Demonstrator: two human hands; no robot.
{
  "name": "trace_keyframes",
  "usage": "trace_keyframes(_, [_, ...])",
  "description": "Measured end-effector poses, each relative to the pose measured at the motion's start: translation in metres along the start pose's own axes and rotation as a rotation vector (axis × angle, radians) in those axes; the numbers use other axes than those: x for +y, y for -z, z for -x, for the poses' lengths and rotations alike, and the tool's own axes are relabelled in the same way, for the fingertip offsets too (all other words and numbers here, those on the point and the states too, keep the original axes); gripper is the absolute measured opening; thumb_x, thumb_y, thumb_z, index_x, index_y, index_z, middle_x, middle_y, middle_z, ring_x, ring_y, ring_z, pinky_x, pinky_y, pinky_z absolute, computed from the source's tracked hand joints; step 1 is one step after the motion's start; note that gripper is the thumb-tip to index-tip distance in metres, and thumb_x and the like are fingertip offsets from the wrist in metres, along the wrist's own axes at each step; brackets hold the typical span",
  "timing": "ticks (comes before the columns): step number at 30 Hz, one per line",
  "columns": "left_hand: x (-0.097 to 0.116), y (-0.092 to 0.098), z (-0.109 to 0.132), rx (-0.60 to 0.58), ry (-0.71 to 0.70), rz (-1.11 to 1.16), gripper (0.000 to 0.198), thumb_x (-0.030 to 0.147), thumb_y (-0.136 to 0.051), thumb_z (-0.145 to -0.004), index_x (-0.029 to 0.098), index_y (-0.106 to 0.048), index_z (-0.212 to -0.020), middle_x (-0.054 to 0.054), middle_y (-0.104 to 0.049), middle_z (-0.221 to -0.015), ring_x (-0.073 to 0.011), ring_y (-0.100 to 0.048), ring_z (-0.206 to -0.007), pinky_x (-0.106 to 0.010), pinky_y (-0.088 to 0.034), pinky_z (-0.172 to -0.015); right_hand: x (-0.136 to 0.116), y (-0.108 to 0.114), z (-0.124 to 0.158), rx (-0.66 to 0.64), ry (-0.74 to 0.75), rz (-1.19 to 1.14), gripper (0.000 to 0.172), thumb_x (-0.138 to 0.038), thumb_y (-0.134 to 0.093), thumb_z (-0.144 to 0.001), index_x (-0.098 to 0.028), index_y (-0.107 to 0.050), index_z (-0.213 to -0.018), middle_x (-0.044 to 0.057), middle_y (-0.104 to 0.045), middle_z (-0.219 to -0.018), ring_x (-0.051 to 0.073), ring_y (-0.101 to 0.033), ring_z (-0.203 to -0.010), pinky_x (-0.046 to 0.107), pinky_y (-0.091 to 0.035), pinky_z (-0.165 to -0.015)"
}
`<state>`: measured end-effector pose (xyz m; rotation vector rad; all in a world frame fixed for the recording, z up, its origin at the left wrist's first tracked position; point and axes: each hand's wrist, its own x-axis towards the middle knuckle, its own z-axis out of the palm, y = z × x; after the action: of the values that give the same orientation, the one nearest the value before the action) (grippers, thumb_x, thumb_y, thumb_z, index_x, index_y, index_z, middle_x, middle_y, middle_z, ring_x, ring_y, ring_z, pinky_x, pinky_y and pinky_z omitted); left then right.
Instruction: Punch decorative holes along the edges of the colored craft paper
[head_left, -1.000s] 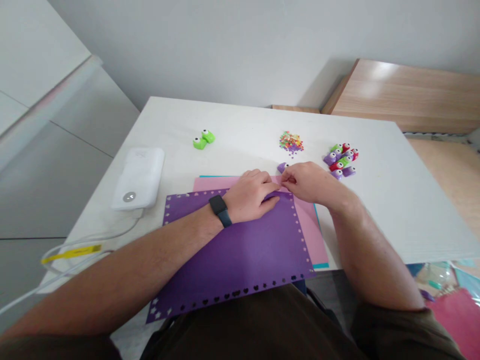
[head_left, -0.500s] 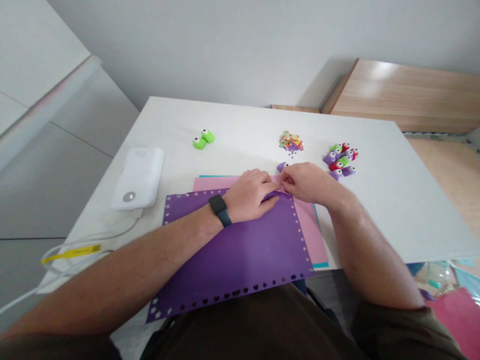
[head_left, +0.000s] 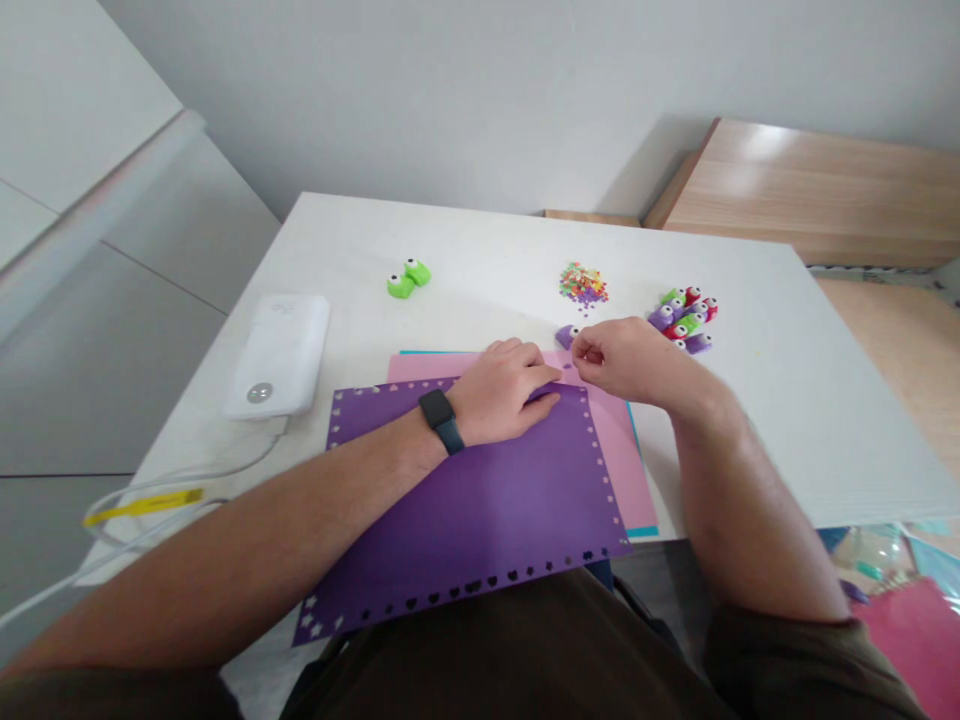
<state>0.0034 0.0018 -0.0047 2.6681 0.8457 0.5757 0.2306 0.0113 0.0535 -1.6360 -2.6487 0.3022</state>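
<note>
My left hand [head_left: 504, 390] lies flat on the top edge of a purple sheet of paper [head_left: 487, 510], its fingers stretched out. Small stars, hearts and other shapes are punched along the sheet's edges. My right hand [head_left: 616, 358] hovers just beyond the sheet's top right corner, fingers curled into a pinch; whether anything is in them is hidden. Beside its fingertips sits a purple craft punch [head_left: 567, 337] with a white eye-like button. A tiny purple cut-out [head_left: 568, 366] shows on the pink sheet [head_left: 621, 455] underneath, and a blue sheet [head_left: 643, 531] peeks out below that.
A heap of colourful paper cut-outs [head_left: 583, 284] lies at the back of the white table [head_left: 487, 240]. Several punches [head_left: 686, 318] cluster to the right; two green punches [head_left: 409, 279] stand at left. A white power bank [head_left: 277, 355] with a cable [head_left: 247, 465] is far left.
My right hand has drawn back slightly to the right from the purple sheet's corner, uncovering a tiny purple cut-out and more of the purple punch. My left hand stays in place.
</note>
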Motion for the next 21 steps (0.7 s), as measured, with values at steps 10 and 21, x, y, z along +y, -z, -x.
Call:
trace_keyframes(10, [0.000,0.001,0.000,-0.003,0.001,0.010,0.030,0.037,-0.058,-0.099,0.020,-0.071,-0.120,-0.010,-0.066,-0.106,-0.0253,-0.058,-0.101,-0.043,-0.046,-0.092,-0.006,0.013,0.010,-0.082,0.153,-0.100,0.028,-0.020,-0.059,-0.091,-0.027,-0.084,-0.103,0.002,-0.082,-0.090,0.018,-0.073,-0.082,0.027,-0.049,-0.075])
trace_keyframes(21, [0.000,0.001,0.000,-0.002,0.007,0.018,0.029,0.038,-0.058,-0.099,0.021,-0.072,-0.118,-0.010,-0.065,-0.105,-0.0251,-0.058,-0.100,-0.043,-0.046,-0.091,0.004,0.016,0.014,-0.202,0.037,-0.020,0.041,-0.016,-0.050,-0.091,-0.027,-0.081,-0.115,0.004,-0.082,-0.106,0.021,-0.072,-0.090,0.032,-0.049,-0.080])
